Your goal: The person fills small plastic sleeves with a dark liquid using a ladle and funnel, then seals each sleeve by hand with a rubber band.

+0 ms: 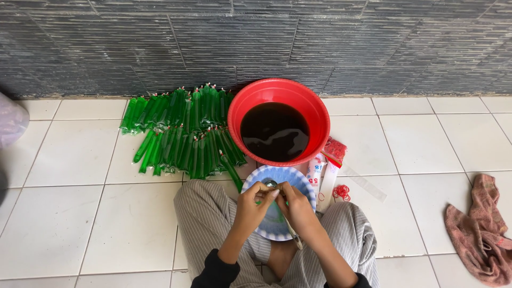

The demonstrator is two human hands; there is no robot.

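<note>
1. Green tube (262, 201) of filled plastic pinched between left hand (254, 207) and right hand (296, 209), both closed on its top end over the blue-and-white bowl (304, 184); whatever else sits between the fingertips too small to tell.
2. Judged as the sealing step on one ice-pop tube; calls for a steady pinch at the neck and a tight wrap without letting liquid slip out.
3. Metal spoon (270, 183) resting in the bowl, just beyond the fingers.
4. Red rubber bands (341, 192) loose on the tile right of the bowl, near a white printed packet (316, 176) and a small red bag (335, 149).
5. Red basin (250, 101) of dark liquid just behind the bowl.
6. Finished green tubes (184, 130) laid in rows left of the basin, against the grey wall.
7. Pink rag (480, 229) crumpled well apart at far right.
</note>
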